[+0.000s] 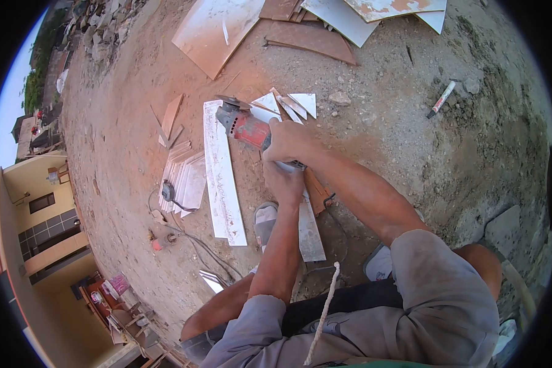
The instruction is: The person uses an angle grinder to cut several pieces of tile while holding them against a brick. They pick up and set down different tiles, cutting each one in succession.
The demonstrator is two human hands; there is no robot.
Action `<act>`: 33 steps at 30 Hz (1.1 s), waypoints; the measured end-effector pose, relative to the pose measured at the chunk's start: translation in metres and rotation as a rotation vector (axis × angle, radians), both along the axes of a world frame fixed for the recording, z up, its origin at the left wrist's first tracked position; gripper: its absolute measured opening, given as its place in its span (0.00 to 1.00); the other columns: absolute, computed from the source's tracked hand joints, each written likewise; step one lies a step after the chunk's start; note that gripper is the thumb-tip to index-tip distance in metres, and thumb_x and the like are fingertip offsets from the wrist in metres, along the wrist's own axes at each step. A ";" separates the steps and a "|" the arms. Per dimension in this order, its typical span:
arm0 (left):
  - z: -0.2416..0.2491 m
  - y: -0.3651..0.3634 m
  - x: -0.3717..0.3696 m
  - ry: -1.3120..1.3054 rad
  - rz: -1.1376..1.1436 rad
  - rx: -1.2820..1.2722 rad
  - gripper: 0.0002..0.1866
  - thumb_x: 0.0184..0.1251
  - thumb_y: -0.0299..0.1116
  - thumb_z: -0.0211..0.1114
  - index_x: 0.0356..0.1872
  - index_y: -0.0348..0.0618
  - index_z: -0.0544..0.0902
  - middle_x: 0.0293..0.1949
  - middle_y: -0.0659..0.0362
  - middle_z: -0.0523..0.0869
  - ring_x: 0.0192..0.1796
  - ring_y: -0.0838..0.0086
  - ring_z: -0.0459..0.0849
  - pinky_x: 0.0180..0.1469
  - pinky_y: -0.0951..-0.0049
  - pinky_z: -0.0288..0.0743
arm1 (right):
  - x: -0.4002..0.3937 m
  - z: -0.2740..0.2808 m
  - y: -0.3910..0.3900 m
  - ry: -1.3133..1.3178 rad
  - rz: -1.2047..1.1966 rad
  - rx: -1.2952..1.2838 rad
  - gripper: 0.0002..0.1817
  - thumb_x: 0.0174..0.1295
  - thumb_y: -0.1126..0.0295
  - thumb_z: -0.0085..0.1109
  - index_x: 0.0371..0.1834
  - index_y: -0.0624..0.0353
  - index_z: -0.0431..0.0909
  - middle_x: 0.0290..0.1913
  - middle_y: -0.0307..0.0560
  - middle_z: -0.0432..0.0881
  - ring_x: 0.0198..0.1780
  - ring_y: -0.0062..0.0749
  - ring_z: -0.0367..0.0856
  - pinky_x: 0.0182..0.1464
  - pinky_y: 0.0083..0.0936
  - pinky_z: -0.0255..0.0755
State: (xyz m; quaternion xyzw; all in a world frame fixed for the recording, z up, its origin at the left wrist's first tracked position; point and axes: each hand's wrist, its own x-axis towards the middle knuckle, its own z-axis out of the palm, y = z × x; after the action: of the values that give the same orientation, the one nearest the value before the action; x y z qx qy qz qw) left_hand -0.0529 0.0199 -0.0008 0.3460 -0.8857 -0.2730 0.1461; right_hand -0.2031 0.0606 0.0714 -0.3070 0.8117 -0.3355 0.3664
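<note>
Both my hands are wrapped round a red and grey angle grinder [249, 130], whose disc [232, 100] points to the upper left. My right hand [290, 142] grips the body near its middle, and my left hand [283, 179] holds the rear part just below it. Under the grinder's head lies a long white tile strip [222, 178] on the dirt. Small white and brown offcuts [300, 105] are scattered right beside the disc end. Parts of the fingers are hidden behind the tool.
Large tiles [218, 30] lie at the top, and stacked strips [187, 175] are on the left. A second tool [161, 243] and cables [205, 245] rest at lower left. A marker-like tube [441, 99] lies at right. My foot [265, 224] is near the strip.
</note>
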 end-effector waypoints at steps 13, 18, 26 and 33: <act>0.007 0.017 0.036 -0.056 0.085 0.087 0.55 0.54 0.46 0.78 0.75 0.27 0.56 0.69 0.34 0.67 0.72 0.44 0.67 0.74 0.55 0.60 | -0.001 -0.009 -0.007 -0.006 -0.013 0.008 0.36 0.40 0.60 0.68 0.54 0.72 0.76 0.47 0.67 0.86 0.52 0.53 0.87 0.55 0.38 0.81; 0.008 0.019 0.038 -0.154 0.081 0.054 0.57 0.54 0.48 0.78 0.75 0.26 0.55 0.69 0.33 0.67 0.72 0.43 0.66 0.73 0.53 0.60 | -0.001 -0.015 -0.010 -0.007 -0.032 0.015 0.36 0.40 0.59 0.70 0.53 0.70 0.77 0.48 0.65 0.86 0.52 0.52 0.87 0.55 0.38 0.81; 0.012 0.018 0.035 -0.185 0.062 0.040 0.56 0.55 0.52 0.77 0.74 0.25 0.55 0.68 0.33 0.67 0.71 0.43 0.67 0.71 0.53 0.63 | -0.005 -0.012 -0.011 -0.036 -0.033 0.039 0.34 0.40 0.59 0.70 0.51 0.69 0.79 0.49 0.63 0.86 0.52 0.51 0.87 0.54 0.38 0.81; 0.014 0.019 0.035 -0.199 0.075 0.036 0.56 0.55 0.53 0.76 0.74 0.26 0.56 0.68 0.33 0.68 0.71 0.43 0.68 0.70 0.53 0.65 | -0.007 -0.007 -0.010 -0.052 -0.031 0.065 0.32 0.39 0.59 0.71 0.49 0.68 0.81 0.49 0.62 0.87 0.52 0.50 0.88 0.54 0.38 0.82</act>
State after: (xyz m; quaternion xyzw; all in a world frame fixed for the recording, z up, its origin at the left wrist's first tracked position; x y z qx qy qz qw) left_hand -0.0182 0.0394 0.0132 0.4068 -0.8772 -0.2476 0.0613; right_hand -0.2104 0.0503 0.0644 -0.2735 0.8170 -0.3225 0.3920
